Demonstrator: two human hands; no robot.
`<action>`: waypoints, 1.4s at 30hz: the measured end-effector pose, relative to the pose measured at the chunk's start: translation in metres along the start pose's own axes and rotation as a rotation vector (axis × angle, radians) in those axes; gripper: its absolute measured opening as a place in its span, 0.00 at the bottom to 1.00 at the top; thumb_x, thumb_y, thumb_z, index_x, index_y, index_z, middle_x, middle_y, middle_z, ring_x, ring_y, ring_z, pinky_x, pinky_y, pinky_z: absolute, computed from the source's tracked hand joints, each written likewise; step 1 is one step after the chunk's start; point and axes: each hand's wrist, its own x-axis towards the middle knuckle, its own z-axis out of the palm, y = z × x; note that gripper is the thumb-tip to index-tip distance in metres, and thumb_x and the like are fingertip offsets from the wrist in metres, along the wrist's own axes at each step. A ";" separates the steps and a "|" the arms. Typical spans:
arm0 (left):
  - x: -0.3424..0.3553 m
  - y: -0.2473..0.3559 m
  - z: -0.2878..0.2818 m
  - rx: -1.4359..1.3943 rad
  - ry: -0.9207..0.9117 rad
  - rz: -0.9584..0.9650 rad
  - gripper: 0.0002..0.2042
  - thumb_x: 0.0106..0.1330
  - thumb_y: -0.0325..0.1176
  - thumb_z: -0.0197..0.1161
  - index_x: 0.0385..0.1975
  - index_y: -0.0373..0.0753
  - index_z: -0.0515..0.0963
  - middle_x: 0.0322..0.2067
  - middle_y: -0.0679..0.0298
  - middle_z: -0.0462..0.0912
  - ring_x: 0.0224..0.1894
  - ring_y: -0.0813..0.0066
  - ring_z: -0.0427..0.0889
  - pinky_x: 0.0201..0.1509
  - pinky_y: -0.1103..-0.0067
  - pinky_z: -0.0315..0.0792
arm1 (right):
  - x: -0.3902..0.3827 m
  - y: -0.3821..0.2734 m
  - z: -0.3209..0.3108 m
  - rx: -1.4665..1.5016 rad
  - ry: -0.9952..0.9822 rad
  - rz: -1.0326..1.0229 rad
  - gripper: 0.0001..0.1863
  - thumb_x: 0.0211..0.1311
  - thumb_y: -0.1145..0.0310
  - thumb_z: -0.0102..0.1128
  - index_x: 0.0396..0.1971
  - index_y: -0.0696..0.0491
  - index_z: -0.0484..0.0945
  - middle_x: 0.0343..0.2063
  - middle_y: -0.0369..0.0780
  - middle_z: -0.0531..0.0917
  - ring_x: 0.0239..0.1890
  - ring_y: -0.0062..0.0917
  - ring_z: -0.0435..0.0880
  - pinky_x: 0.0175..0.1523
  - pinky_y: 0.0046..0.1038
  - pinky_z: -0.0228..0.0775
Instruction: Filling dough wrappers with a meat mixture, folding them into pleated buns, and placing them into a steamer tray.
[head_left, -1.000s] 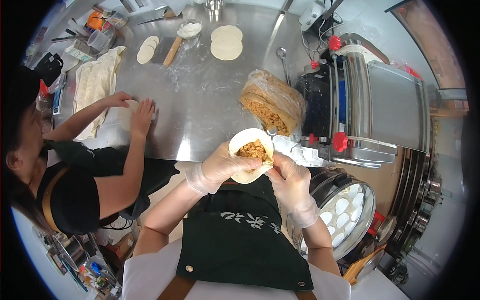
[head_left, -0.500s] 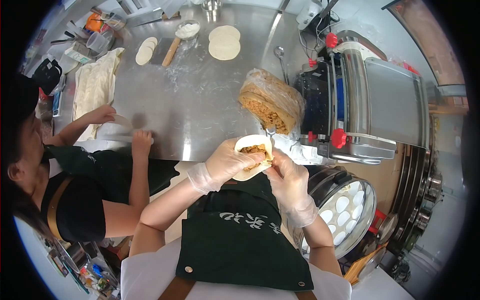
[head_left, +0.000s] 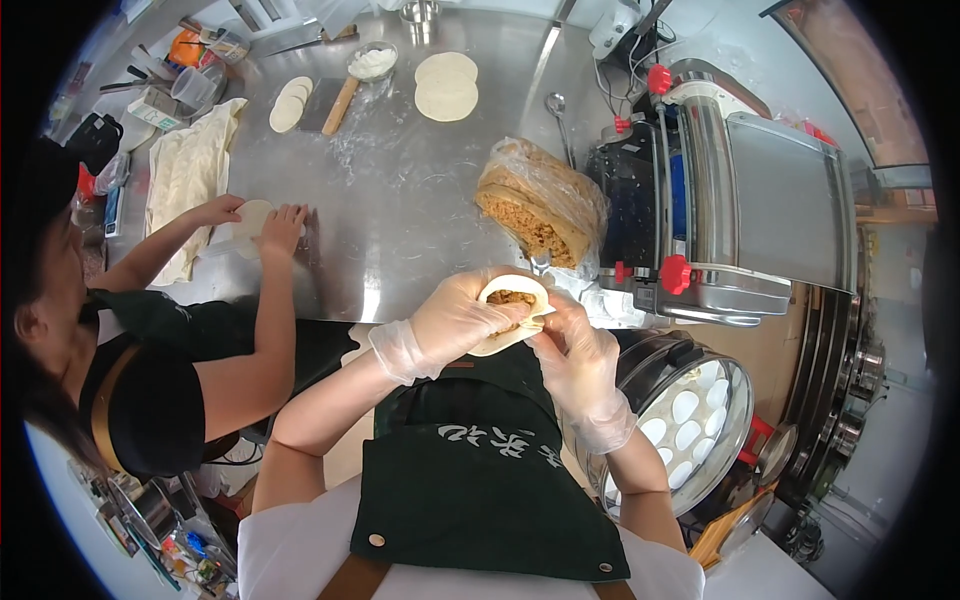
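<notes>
While your left hand [head_left: 452, 318] cups the dough wrapper [head_left: 495, 346], thumb against the filling [head_left: 508, 299], your right hand [head_left: 580, 350] pinches its edge; best gather small, even pleats.

left hand [head_left: 455, 315]: cupped, thumb inward | right hand [head_left: 582, 358]: fingers [head_left: 556, 332] pinched | forearms [head_left: 335, 400]: angled inward

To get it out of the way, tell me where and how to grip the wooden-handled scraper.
Probably by the middle of its wooden handle, coming from the right: the handle runs straight along the right edge of the metal blade, small dough rounds lie left of the blade, and the bowl sits near the handle's far end.
</notes>
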 end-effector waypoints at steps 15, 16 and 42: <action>0.002 -0.001 -0.005 0.255 -0.031 0.265 0.13 0.69 0.32 0.57 0.51 0.36 0.76 0.42 0.61 0.80 0.44 0.79 0.78 0.51 0.80 0.71 | -0.003 0.004 0.005 -0.019 0.008 -0.090 0.15 0.46 0.79 0.67 0.37 0.55 0.77 0.23 0.40 0.80 0.21 0.34 0.81 0.25 0.31 0.71; 0.002 -0.001 -0.005 0.254 -0.030 0.265 0.13 0.69 0.32 0.57 0.51 0.36 0.76 0.42 0.61 0.80 0.44 0.79 0.78 0.51 0.80 0.71 | -0.003 0.001 0.005 0.050 0.017 0.007 0.15 0.46 0.79 0.67 0.37 0.55 0.77 0.22 0.40 0.80 0.21 0.34 0.81 0.25 0.31 0.71; -0.011 -0.015 0.021 -0.459 0.222 0.204 0.21 0.66 0.25 0.59 0.59 0.34 0.68 0.47 0.65 0.77 0.49 0.79 0.77 0.58 0.80 0.69 | -0.004 0.011 0.019 -0.058 0.101 -0.204 0.13 0.50 0.81 0.66 0.36 0.56 0.77 0.26 0.41 0.83 0.20 0.28 0.82 0.26 0.25 0.71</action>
